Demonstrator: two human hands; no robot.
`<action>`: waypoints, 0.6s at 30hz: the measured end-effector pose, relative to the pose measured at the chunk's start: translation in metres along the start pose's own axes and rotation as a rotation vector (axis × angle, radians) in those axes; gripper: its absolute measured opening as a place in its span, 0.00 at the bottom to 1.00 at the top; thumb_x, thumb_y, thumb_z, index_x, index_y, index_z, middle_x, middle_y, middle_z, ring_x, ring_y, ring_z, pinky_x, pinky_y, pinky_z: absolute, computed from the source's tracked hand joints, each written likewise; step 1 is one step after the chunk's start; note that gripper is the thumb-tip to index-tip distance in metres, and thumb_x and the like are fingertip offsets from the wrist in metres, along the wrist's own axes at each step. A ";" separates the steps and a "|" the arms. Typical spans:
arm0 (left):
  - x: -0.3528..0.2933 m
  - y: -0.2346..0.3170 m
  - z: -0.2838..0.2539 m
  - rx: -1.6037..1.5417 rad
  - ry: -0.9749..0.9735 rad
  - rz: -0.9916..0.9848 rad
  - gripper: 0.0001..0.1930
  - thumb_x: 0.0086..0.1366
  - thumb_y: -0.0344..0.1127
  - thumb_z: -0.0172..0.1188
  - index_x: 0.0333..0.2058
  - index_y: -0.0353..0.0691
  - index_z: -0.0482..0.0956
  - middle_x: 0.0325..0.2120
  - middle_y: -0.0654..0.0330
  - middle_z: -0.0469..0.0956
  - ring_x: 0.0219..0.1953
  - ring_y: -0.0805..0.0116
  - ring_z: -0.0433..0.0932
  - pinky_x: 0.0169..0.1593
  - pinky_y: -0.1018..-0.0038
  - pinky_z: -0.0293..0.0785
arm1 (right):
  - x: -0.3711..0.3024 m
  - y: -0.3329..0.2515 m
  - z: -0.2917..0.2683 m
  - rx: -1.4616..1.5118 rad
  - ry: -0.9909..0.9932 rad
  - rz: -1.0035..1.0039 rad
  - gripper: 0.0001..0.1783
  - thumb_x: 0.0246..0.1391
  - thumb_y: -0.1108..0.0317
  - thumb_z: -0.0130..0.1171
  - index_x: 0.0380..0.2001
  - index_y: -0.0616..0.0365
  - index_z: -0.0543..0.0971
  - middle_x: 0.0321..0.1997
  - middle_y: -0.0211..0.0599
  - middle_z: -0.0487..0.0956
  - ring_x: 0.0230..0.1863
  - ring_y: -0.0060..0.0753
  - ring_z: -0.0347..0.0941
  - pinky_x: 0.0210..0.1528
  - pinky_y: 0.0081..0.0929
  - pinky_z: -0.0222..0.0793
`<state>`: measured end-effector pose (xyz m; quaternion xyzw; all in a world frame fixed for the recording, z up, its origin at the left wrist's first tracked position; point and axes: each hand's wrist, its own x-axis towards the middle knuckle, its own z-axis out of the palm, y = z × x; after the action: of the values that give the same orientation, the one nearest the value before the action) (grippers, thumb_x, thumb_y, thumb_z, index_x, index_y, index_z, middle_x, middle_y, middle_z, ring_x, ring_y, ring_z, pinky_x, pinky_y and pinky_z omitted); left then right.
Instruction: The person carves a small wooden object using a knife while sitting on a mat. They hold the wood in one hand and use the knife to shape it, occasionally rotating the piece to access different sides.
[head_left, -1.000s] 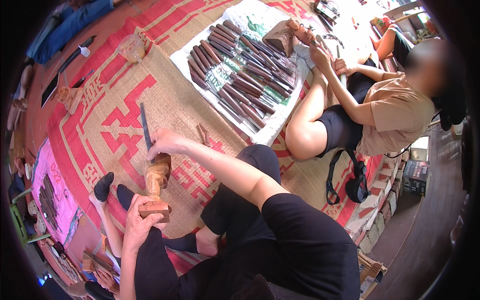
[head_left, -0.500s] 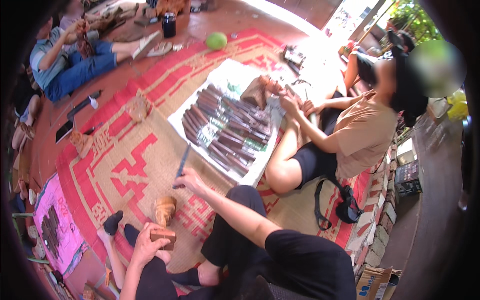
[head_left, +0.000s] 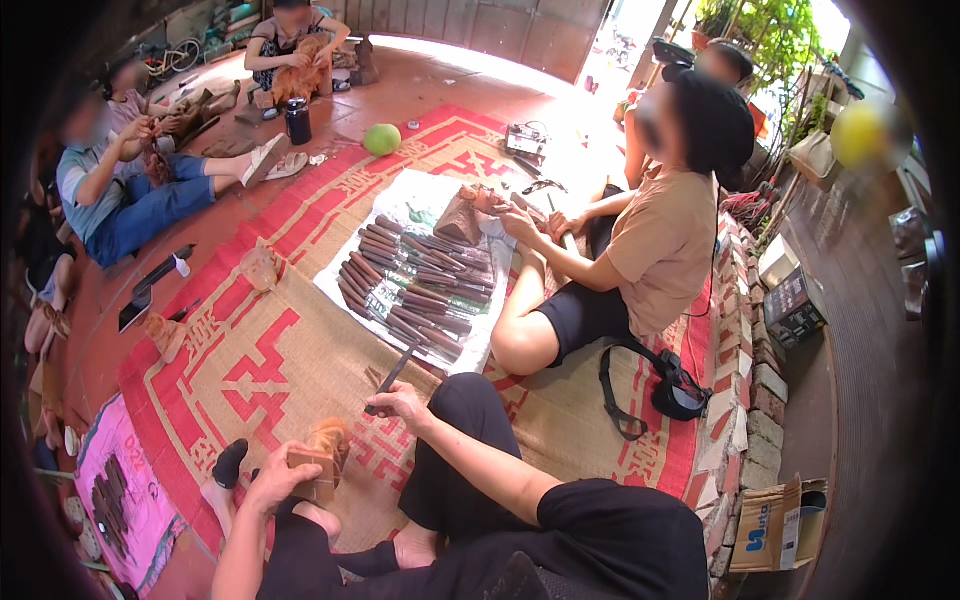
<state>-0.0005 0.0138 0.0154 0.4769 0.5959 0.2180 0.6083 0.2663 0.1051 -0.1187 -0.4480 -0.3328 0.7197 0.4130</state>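
Note:
My left hand (head_left: pixel 278 478) is closed round a flat brown rectangular block (head_left: pixel 318 478), held above my crossed legs. Just past the block, a light-brown carved wooden piece (head_left: pixel 332 434) stands on the mat and is partly hidden by it. My right hand (head_left: pixel 402 402) grips a long, thin, dark carving chisel (head_left: pixel 396 368), its shaft slanting up and away to the right. Block and chisel are apart. Beyond the chisel, many dark-handled carving tools (head_left: pixel 420 275) lie in rows on a white cloth (head_left: pixel 335 265).
A co-worker (head_left: pixel 640 240) sits at right, working a reddish carving (head_left: pixel 485 198) by a wooden block. Other people sit at the far left and back. A green round fruit (head_left: pixel 382 139), a black strap (head_left: pixel 622 395), a brick edging (head_left: pixel 735 400) and a pink cloth (head_left: pixel 150 490) with tools surround the woven mat (head_left: pixel 330 345).
The view has tilted upward, bringing a person at the back into sight. My left hand has turned the block more upright. The chisel now leans farther right in my right hand.

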 end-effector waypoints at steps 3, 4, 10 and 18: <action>-0.001 0.008 0.009 0.030 -0.047 0.004 0.19 0.52 0.37 0.68 0.41 0.39 0.74 0.36 0.60 0.78 0.39 0.71 0.76 0.42 0.74 0.72 | -0.006 0.003 0.000 0.023 0.024 0.016 0.08 0.48 0.67 0.66 0.26 0.58 0.78 0.26 0.32 0.81 0.23 0.19 0.75 0.25 0.16 0.68; 0.000 0.008 0.011 0.047 -0.057 0.015 0.19 0.52 0.37 0.68 0.41 0.39 0.74 0.36 0.60 0.78 0.39 0.71 0.76 0.42 0.74 0.72 | -0.008 0.004 0.000 0.037 0.029 0.025 0.08 0.49 0.67 0.66 0.26 0.58 0.78 0.26 0.32 0.81 0.23 0.19 0.75 0.26 0.16 0.68; 0.000 -0.001 0.024 0.109 -0.149 0.051 0.18 0.53 0.35 0.68 0.41 0.39 0.74 0.36 0.60 0.79 0.40 0.71 0.76 0.44 0.75 0.73 | -0.010 0.026 -0.009 0.087 -0.042 0.066 0.08 0.51 0.67 0.64 0.33 0.57 0.80 0.35 0.31 0.82 0.31 0.21 0.77 0.33 0.20 0.71; -0.023 0.005 0.035 0.126 -0.113 -0.009 0.16 0.54 0.33 0.68 0.40 0.39 0.74 0.35 0.60 0.79 0.40 0.71 0.77 0.44 0.74 0.73 | -0.003 0.041 -0.015 -0.043 -0.070 0.045 0.10 0.51 0.63 0.64 0.34 0.56 0.80 0.35 0.29 0.82 0.36 0.21 0.78 0.37 0.22 0.72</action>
<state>0.0291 -0.0142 0.0261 0.5229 0.5751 0.1500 0.6110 0.2682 0.0863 -0.1579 -0.4386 -0.3523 0.7367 0.3752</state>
